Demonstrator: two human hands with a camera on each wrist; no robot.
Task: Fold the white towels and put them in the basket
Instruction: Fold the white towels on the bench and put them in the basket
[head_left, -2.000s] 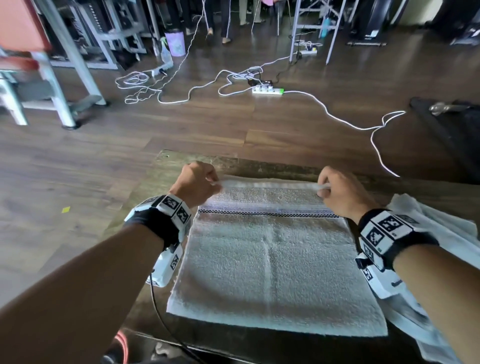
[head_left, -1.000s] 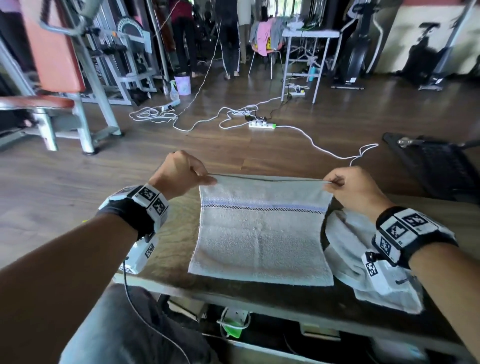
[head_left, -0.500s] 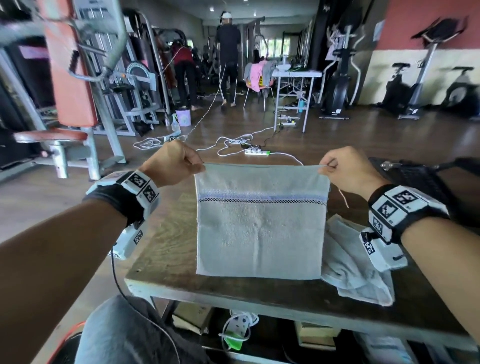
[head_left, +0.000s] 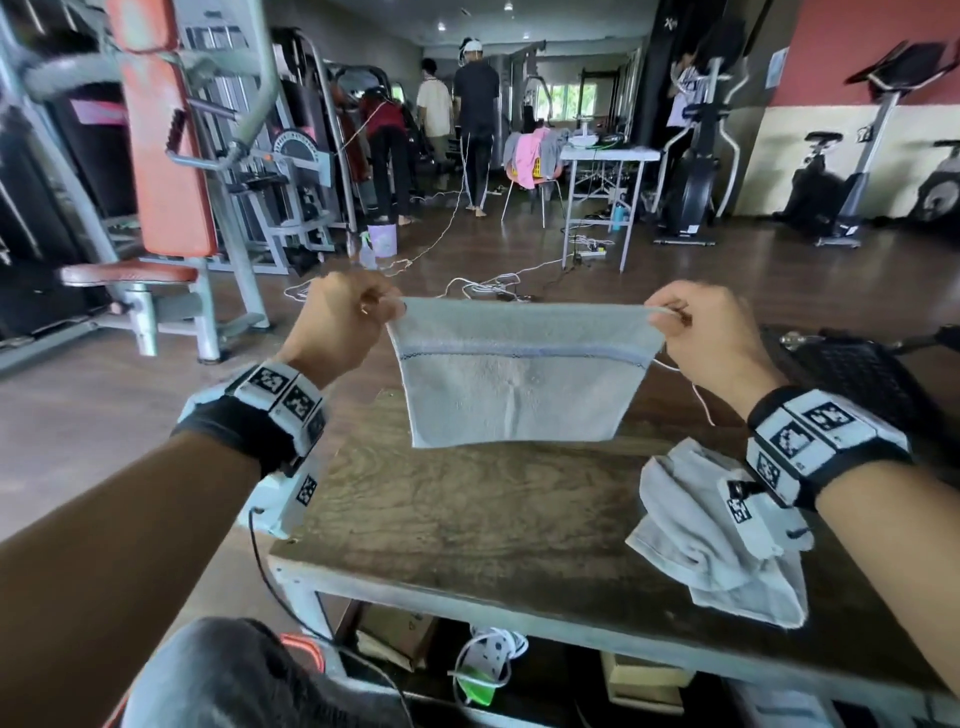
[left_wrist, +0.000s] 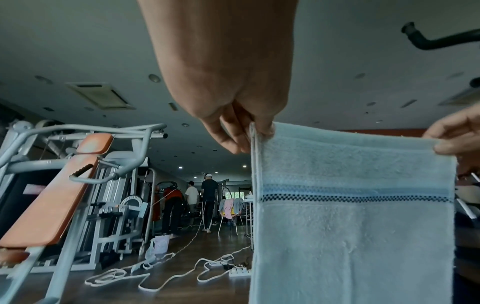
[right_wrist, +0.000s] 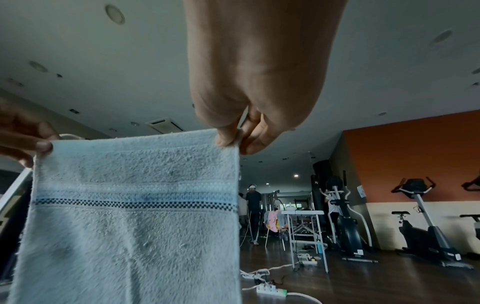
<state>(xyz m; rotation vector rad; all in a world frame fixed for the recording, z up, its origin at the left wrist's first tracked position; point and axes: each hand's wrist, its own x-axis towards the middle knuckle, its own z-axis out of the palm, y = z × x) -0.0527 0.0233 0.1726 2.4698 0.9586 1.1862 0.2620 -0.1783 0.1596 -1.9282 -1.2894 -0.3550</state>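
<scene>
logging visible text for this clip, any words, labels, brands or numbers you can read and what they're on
No text reads clearly.
Wrist bands: black-and-white square code markers only, no letters.
Punching bag: a pale mark, perhaps "X", too blurred to confirm.
Wall poster: too small to read.
Held towel: a checked stripe, no writing.

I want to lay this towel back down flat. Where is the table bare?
Bare wood runs from the table left edge to the crumpled towel, below the held towel. The right side is crowded by that heap.
</scene>
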